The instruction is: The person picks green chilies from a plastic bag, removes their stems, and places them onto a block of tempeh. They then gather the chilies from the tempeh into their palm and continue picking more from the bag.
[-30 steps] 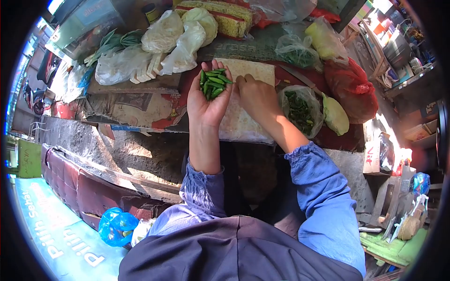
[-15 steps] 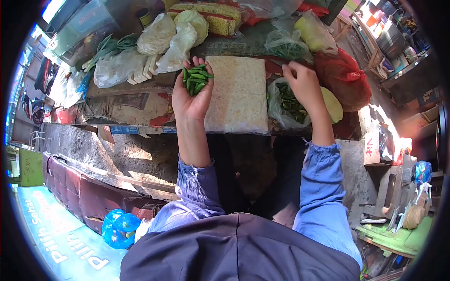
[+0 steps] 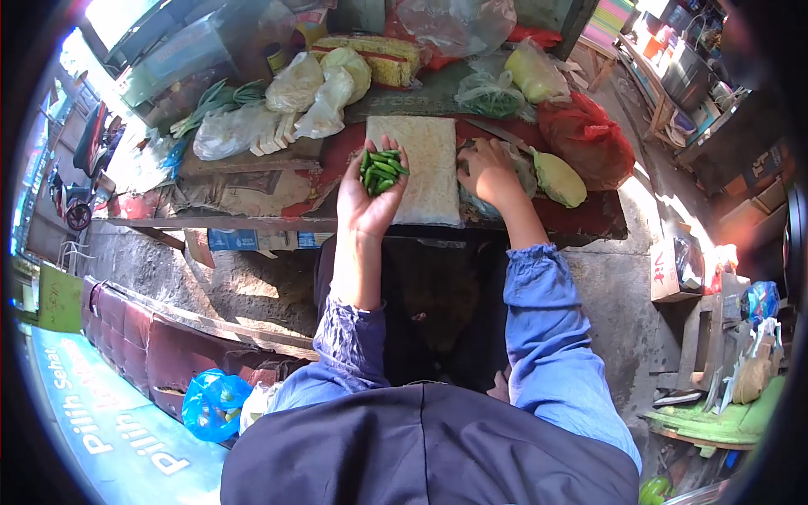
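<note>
My left hand (image 3: 370, 198) is palm up and cupped around a small heap of green chilies (image 3: 384, 172). It is above the left edge of a pale rectangular board (image 3: 429, 181). My right hand (image 3: 491, 168) reaches down over a clear plastic bag (image 3: 523, 171) to the right of the board. Its fingers curl downward, and their tips are hidden, so I cannot see what they grip. Beside that bag lies a pale green, oblong vegetable (image 3: 559, 180). A knife blade (image 3: 497, 131) shows just beyond my right hand.
A red bag (image 3: 587, 139) is at the table's right side, near bagged greens (image 3: 488, 97). Sliced white blocks (image 3: 273, 135), plastic bags (image 3: 227, 133), a cabbage (image 3: 349, 67) and yellow sponge-like blocks (image 3: 370, 59) line the back. A bench (image 3: 168, 337) stands at left.
My right hand has lowered to the plastic bag, its fingers now curled down over it. My left hand has shifted right over the board with the chilies. The whole view has moved slightly.
</note>
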A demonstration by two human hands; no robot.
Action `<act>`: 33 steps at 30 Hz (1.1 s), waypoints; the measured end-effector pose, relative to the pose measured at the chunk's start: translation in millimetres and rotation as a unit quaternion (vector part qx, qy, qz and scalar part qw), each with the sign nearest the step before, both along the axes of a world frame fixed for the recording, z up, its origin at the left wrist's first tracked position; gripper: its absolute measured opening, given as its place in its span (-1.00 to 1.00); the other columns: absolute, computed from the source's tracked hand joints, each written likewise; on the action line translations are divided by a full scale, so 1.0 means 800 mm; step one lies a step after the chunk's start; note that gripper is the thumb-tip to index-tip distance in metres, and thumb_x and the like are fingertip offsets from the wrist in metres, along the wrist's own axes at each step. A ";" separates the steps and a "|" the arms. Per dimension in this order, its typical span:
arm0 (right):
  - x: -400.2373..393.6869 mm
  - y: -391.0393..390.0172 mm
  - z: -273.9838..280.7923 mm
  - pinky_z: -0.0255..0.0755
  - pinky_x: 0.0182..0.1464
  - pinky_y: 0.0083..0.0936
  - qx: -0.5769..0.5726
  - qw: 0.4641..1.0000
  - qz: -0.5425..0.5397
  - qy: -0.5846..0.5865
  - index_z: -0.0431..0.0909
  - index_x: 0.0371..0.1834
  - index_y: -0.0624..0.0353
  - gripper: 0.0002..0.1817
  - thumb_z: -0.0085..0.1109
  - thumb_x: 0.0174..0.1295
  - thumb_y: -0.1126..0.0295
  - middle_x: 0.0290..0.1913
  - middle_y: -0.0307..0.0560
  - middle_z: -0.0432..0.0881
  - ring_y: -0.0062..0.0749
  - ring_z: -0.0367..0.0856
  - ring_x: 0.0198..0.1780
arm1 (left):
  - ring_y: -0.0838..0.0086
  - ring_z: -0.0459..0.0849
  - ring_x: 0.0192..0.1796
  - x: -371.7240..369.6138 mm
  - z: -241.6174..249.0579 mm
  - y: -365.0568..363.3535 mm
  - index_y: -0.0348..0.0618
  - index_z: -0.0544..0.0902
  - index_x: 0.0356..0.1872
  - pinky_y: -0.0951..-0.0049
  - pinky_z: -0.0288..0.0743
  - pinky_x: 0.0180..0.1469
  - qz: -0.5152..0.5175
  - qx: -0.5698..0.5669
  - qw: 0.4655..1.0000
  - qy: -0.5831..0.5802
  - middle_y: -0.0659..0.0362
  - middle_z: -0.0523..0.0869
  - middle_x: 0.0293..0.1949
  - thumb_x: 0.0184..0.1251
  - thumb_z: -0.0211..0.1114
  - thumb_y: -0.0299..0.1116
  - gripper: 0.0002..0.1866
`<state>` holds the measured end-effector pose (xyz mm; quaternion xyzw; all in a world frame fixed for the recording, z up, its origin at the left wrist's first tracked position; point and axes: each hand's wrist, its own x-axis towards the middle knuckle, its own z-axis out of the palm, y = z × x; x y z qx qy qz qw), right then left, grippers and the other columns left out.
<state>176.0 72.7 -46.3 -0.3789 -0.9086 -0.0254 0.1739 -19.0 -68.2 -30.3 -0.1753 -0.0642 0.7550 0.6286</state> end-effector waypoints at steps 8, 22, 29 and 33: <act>0.012 -0.013 0.041 0.45 0.15 -0.05 -0.021 0.991 0.019 0.134 0.75 -0.22 -0.03 -0.83 0.46 0.22 0.20 -0.04 -0.10 0.67 -0.07 0.55 0.12 | 0.17 0.63 0.29 0.041 -0.003 -0.039 -0.16 0.66 0.13 0.01 0.42 0.48 -0.026 -0.027 0.999 -0.008 -0.03 0.69 0.18 0.66 0.03 -0.35 -0.73; 0.013 -0.208 0.087 0.35 0.35 -0.23 -0.120 0.884 0.159 0.423 0.74 0.09 0.10 -0.73 0.16 0.42 0.36 0.14 -0.06 0.69 -0.11 0.55 0.25 | 0.27 0.75 0.11 0.116 0.022 -0.089 -0.26 0.61 0.09 0.20 0.69 0.25 -0.099 0.004 0.985 0.139 0.02 0.75 -0.01 0.67 0.09 -0.29 -0.73; 0.021 -0.269 0.088 0.35 0.41 -0.14 -0.048 0.905 0.187 0.378 0.74 0.10 0.16 -0.69 0.15 0.48 0.26 0.14 0.05 0.74 -0.03 0.60 0.33 | 0.30 0.74 0.15 0.143 0.010 -0.136 -0.21 0.57 0.17 0.27 0.71 0.22 -0.147 0.126 0.973 0.122 0.05 0.71 0.08 0.71 0.10 -0.17 -0.67; 0.031 -0.297 0.077 0.47 0.35 -0.25 -0.178 0.828 0.127 0.517 0.73 0.10 0.30 -0.68 -0.02 0.54 0.42 0.11 0.13 0.76 -0.05 0.69 0.23 | 0.34 0.78 0.04 0.154 0.014 -0.162 -0.16 0.64 0.04 0.31 0.74 0.13 -0.175 0.068 0.974 0.124 0.12 0.76 -0.03 0.68 0.08 -0.24 -0.75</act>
